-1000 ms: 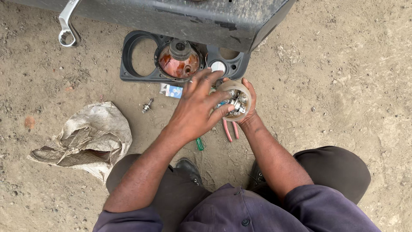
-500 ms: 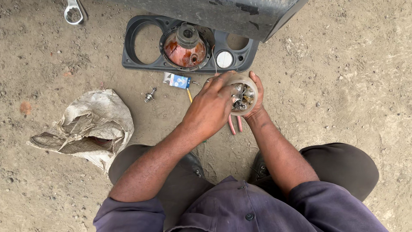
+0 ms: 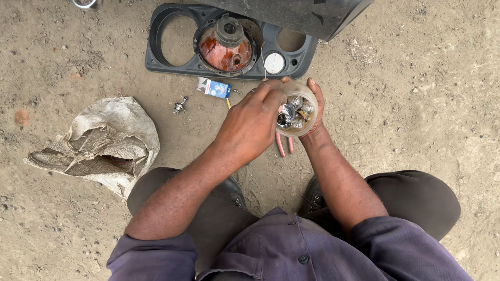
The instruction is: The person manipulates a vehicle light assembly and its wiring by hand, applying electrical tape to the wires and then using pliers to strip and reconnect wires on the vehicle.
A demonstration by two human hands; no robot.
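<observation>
Bare dirt ground [image 3: 427,104], dry and pebbled, serves as the work floor; the person squats over it, knees apart, arms reaching forward between them. Right hand [image 3: 312,112] cups a small clear jar [image 3: 298,110] from the right side and underneath, thumb and fingers wrapped round its wall, mouth tipped up toward the camera so the contents show: a jumble of small bulbs and metal bits. Left hand [image 3: 253,125] lies over the jar's left rim, fingertips bent down into or at the mouth; whether they pinch a piece cannot be told, as the knuckles hide the tips. Jar is held off the ground, just near of the black panel [image 3: 174,65], which lies flat at the far side with its round openings up. One opening carries a lamp unit [image 3: 227,47] seated back-side up, reddish reflector and socket showing. A dark slab [image 3: 291,13] overhangs the panel's far right corner. Between panel and jar: a small blue-and-white box [image 3: 213,87] and a loose bulb [image 3: 180,105], both lying on the dirt, apart from each other. Pink-handled pliers [image 3: 284,145] lie on the ground below the jar, mostly hidden by the hands. Left of the person, a crumpled sack [image 3: 99,143] lies well apart from the parts. A wrench end [image 3: 86,3] shows at the far left edge.
</observation>
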